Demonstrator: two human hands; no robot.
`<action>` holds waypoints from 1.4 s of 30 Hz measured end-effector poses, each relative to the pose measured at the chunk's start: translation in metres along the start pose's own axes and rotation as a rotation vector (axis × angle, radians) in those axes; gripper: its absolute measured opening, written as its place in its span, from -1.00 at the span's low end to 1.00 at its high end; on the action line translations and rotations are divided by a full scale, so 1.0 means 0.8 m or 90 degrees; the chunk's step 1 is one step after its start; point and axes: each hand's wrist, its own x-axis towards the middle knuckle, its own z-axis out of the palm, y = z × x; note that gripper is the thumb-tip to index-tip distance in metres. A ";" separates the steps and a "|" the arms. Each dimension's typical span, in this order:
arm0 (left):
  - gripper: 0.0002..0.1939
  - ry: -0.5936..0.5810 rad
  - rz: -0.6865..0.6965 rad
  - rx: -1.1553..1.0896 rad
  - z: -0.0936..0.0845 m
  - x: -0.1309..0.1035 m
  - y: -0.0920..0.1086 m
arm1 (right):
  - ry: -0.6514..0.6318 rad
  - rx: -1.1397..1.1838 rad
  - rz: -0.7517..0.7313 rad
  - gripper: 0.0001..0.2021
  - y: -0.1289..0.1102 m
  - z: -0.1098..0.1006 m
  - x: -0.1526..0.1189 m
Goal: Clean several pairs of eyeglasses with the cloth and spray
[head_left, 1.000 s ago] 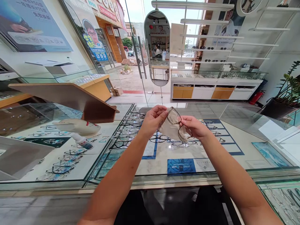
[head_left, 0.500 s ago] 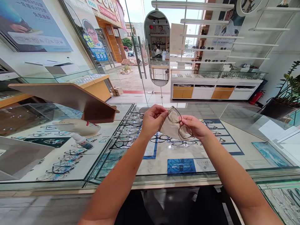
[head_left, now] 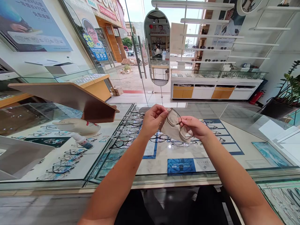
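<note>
A pair of thin-framed glasses (head_left: pixel 173 117) is held above the glass counter, tilted, one lens higher than the other. My left hand (head_left: pixel 154 120) pinches its upper left end, with a pale cloth (head_left: pixel 171 130) hanging behind the lenses from the same fingers. At the middle of the frame, near the bridge, the fingers of my right hand (head_left: pixel 193 125) are closed on the glasses. Beneath both hands, several dark-framed glasses (head_left: pixel 131 126) lie in rows in the display case.
On the left part of the counter (head_left: pixel 93 184) stand a brown wooden stand (head_left: pixel 70 97), a small white bottle (head_left: pixel 82 141), a beige object (head_left: pixel 77 126) and a grey box (head_left: pixel 23 159). A blue card (head_left: pixel 181 166) lies near the front edge. An oval mirror (head_left: pixel 157 47) stands beyond.
The glasses have tilted slightly between my hands, and the cloth behind them has shifted a little. Both hands keep nearly the same place and grip.
</note>
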 end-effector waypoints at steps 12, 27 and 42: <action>-0.50 0.019 -0.031 -0.032 0.000 0.001 0.004 | -0.035 0.036 0.002 -0.59 -0.005 0.003 -0.003; -0.50 -0.020 -0.226 -0.131 -0.008 0.000 0.002 | -0.014 0.017 -0.032 -0.57 -0.012 0.011 -0.005; -0.44 0.025 -0.117 -0.024 -0.002 -0.003 0.013 | 0.163 0.043 -0.155 -0.70 -0.004 0.001 0.011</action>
